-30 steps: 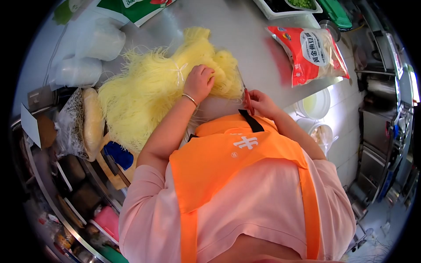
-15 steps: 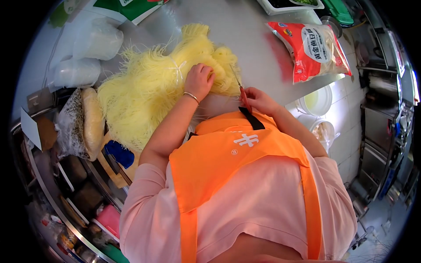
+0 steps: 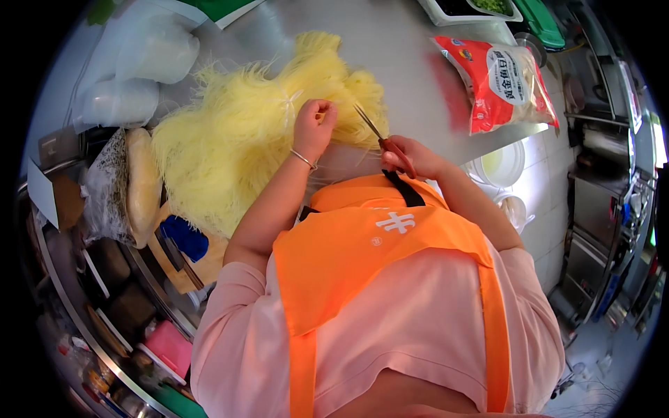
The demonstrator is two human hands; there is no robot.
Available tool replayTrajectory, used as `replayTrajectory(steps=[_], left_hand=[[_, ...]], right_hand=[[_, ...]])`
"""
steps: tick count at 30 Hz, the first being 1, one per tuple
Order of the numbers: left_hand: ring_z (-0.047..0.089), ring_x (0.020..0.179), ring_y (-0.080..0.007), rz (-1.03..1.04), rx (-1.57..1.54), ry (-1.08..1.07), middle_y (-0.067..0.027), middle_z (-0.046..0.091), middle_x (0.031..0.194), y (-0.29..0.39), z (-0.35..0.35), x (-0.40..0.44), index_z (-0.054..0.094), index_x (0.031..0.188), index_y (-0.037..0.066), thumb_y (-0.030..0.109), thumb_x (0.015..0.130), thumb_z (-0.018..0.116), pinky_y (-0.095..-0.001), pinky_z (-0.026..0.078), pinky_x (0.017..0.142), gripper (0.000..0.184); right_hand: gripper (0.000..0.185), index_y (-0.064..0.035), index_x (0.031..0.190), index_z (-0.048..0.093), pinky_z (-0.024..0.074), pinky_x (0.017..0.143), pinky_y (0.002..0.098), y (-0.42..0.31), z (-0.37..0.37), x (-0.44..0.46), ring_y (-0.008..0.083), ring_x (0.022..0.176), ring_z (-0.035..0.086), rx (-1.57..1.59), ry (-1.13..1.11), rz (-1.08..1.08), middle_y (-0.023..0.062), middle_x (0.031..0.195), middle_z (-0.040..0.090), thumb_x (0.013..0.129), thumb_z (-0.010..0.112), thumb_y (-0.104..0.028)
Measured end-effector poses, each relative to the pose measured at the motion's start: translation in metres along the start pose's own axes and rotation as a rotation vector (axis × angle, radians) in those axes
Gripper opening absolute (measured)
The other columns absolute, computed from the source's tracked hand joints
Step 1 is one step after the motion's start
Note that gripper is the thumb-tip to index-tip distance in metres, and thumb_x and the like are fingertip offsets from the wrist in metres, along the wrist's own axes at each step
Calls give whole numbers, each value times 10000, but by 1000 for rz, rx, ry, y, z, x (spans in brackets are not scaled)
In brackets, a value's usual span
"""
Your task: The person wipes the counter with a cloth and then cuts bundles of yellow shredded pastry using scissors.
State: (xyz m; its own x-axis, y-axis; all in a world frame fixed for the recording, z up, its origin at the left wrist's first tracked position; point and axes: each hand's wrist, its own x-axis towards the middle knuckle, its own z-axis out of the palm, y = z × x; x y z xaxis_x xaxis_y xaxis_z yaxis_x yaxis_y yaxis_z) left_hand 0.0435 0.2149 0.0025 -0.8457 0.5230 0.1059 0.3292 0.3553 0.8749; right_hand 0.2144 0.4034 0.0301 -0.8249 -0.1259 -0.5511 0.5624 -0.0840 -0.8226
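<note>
A large heap of thin yellow strands [image 3: 237,132] lies on the metal table, gathered by a pale tie near its middle. My left hand [image 3: 315,129], with a bangle at the wrist, is closed over the heap just right of the tie; what its fingers hold, if anything, is too small to make out. My right hand [image 3: 404,157] grips red-handled scissors [image 3: 390,145] at the table's near edge. Their blades point up and left over the right part of the strands and look slightly apart.
At the right of the metal table [image 3: 411,90] lies a red and white food bag [image 3: 502,83]. Clear plastic containers [image 3: 157,56] stand at the left, above filled bags [image 3: 141,188]. White buckets [image 3: 503,164] are below the right edge. A tray with greens [image 3: 474,10] is at the back.
The scissors have risen and turned, their blades now pointing up and left over the strands. My left hand has shifted slightly, its fingers lifting a little.
</note>
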Motion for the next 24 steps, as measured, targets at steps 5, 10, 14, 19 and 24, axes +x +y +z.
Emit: replayTrajectory(steps=[5, 10, 14, 19, 24], left_hand=[[549, 715, -91, -268, -338, -12, -9, 616, 799, -12, -7, -6, 617, 913, 3, 197, 882, 660, -236, 458, 666, 201], [552, 709, -72, -263, -409, -47, -9, 624, 790, -17, -10, -8, 616, 943, -10, 187, 896, 648, -219, 458, 664, 205], [567, 737, -74, -253, -474, -76, -13, 633, 814, -8, -13, -10, 612, 954, -3, 182, 899, 643, -215, 461, 691, 195], [581, 852, -83, -286, -495, -167, -23, 634, 916, -6, -19, -13, 591, 999, 13, 127, 905, 617, -220, 464, 774, 150], [576, 905, -95, -241, -530, -208, -33, 616, 982, -3, -23, -20, 559, 1078, 9, 94, 912, 589, -236, 466, 816, 189]], right_hand=[[601, -42, 1031, 525, 463, 699, 258, -14, 3, 9, 104, 805, 543, -2, -211, 41, 23, 903, 529, 821, 617, -597], [619, -56, 1021, 528, 461, 686, 240, -24, 10, 15, 97, 804, 540, 20, -206, 105, 19, 923, 532, 808, 603, -633], [628, -70, 997, 534, 459, 672, 236, -22, 9, 19, 101, 777, 544, 13, -243, 54, 19, 887, 546, 805, 575, -666], [653, -72, 981, 534, 460, 668, 239, -17, 4, 23, 104, 775, 555, -57, -344, 53, 20, 878, 554, 805, 533, -701], [672, -69, 976, 536, 462, 675, 247, -28, 12, 17, 112, 778, 562, -83, -351, 4, 28, 880, 558, 810, 500, -719]])
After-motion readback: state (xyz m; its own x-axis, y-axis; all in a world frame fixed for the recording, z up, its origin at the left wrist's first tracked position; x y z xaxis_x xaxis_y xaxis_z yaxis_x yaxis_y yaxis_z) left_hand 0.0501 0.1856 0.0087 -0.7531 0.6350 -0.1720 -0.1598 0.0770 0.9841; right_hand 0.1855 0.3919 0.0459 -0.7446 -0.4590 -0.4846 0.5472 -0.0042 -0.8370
